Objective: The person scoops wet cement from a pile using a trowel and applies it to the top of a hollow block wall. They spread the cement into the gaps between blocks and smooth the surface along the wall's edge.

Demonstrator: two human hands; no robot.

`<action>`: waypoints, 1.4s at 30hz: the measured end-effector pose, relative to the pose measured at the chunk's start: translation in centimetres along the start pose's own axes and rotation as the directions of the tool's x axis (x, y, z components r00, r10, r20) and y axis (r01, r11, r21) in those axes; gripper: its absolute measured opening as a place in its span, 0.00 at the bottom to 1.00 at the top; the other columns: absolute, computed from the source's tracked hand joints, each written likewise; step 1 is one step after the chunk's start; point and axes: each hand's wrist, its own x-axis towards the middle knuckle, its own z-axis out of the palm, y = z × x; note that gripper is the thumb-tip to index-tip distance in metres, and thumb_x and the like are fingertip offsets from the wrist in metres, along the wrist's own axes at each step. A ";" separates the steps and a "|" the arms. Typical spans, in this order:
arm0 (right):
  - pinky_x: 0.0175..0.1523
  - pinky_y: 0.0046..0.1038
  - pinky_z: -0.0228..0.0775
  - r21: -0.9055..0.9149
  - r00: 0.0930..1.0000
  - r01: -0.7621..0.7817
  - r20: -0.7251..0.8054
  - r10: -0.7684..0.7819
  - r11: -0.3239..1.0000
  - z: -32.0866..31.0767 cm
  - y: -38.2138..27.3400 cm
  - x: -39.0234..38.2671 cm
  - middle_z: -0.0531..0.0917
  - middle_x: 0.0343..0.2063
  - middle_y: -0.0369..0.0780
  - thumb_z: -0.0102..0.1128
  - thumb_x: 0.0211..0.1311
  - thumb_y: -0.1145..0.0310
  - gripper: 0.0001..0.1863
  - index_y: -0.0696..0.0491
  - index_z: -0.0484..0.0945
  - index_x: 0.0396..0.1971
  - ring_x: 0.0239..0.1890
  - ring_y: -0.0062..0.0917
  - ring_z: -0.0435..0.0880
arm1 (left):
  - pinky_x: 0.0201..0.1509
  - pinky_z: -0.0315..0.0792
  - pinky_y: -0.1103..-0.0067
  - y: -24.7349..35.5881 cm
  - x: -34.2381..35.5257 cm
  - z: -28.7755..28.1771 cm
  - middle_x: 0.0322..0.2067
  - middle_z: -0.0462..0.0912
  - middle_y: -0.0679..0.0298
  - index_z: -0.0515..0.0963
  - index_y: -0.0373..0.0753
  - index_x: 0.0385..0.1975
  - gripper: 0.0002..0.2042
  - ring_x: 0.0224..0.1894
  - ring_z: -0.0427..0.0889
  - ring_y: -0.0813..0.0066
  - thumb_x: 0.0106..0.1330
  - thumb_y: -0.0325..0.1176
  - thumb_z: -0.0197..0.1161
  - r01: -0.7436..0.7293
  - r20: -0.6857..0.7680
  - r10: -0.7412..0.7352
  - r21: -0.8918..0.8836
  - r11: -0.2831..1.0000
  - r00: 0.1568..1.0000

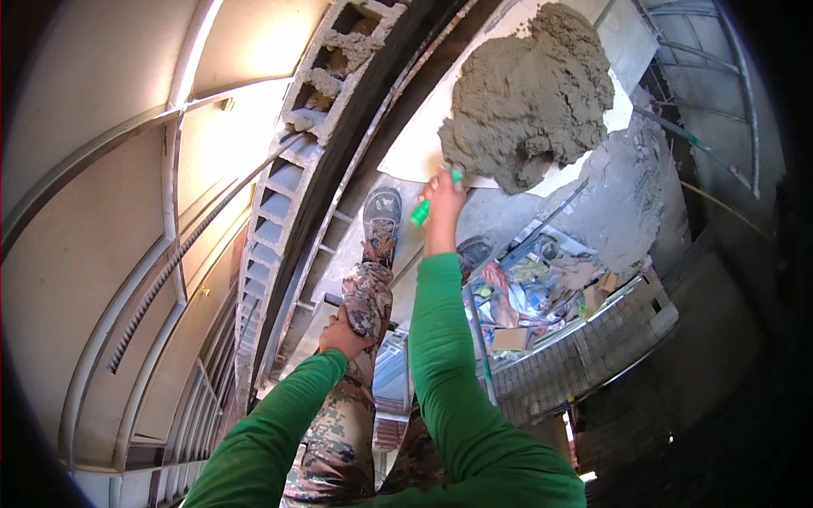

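Observation:
My right hand (442,207) is stretched out in front of me, closed around the green handle (421,210) of a trowel whose blade reaches into a big heap of wet grey mortar (529,89) on a white board (419,144). My left hand (339,334) rests on my left knee, against camouflage-pattern trousers (366,296). Both sleeves are green. My left boot (383,216) stands on a scaffold plank. To the left runs a course of hollow concrete blocks (326,80), with mortar lumps in the top cells.
A pale curved wall (102,212) fills the left side. Metal scaffold rails (322,245) run beside the blocks. Far below at right lie scattered debris and bags (529,292), a brick-paved ground (584,356) and thin metal rods (694,144).

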 end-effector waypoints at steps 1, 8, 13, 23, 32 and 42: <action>0.16 0.26 0.59 -0.001 0.999 0.005 0.033 -0.005 1.000 1.7 -0.6 0.5 0.65 0.13 0.31 0.55 0.63 0.67 0.10 0.49 0.65 0.24 0.11 0.18 0.64 | 0.54 0.74 0.66 0.1 0.0 -0.3 0.53 0.71 0.44 0.48 0.37 0.69 0.59 0.51 0.78 0.47 0.37 0.57 0.74 0.001 0.004 0.000 -0.007 1.000 1.000; 0.14 0.29 0.61 -0.008 0.973 0.074 0.219 -0.070 0.997 18.2 -4.1 6.6 0.71 0.14 0.34 0.59 0.59 0.67 0.09 0.51 0.69 0.25 0.11 0.22 0.69 | 0.54 0.74 0.67 -0.2 1.4 -1.6 0.52 0.75 0.43 0.53 0.31 0.66 0.59 0.51 0.79 0.50 0.36 0.60 0.74 -0.034 0.017 0.034 -0.010 0.999 0.999; 0.29 0.41 0.74 -0.513 0.961 0.267 0.081 -0.264 0.816 25.8 -4.3 9.8 0.81 0.23 0.53 0.57 0.56 0.67 0.14 0.64 0.73 0.21 0.22 0.43 0.82 | 0.57 0.73 0.66 0.2 3.1 -3.0 0.54 0.74 0.45 0.55 0.35 0.65 0.56 0.54 0.77 0.51 0.36 0.59 0.75 -0.056 0.100 0.057 -0.020 0.998 0.993; 0.30 0.41 0.68 -0.492 0.998 -0.058 -0.036 0.046 0.869 6.0 11.3 -3.7 0.79 0.25 0.50 0.56 0.56 0.61 0.15 0.61 0.75 0.29 0.27 0.44 0.78 | 0.60 0.71 0.67 1.9 2.9 -4.4 0.56 0.72 0.40 0.52 0.26 0.66 0.61 0.57 0.75 0.51 0.36 0.63 0.73 -0.049 0.152 0.037 0.079 0.996 0.988; 0.13 0.29 0.61 0.163 0.817 -0.318 -0.452 0.358 0.934 -8.5 14.0 -2.8 0.69 0.09 0.37 0.55 0.59 0.56 0.18 0.51 0.66 0.15 0.08 0.26 0.67 | 0.60 0.71 0.71 5.1 1.2 -4.4 0.54 0.74 0.42 0.49 0.26 0.67 0.62 0.57 0.76 0.52 0.36 0.61 0.74 0.016 0.130 -0.029 0.105 0.994 0.991; 0.14 0.30 0.61 0.069 0.973 0.079 -0.224 -0.062 0.995 -18.2 -4.3 20.0 0.67 0.12 0.35 0.53 0.63 0.66 0.13 0.49 0.67 0.19 0.10 0.25 0.66 | 0.57 0.73 0.69 5.7 2.4 -2.8 0.56 0.71 0.40 0.52 0.31 0.67 0.60 0.53 0.78 0.49 0.36 0.61 0.73 -0.021 0.083 0.007 0.168 0.986 0.996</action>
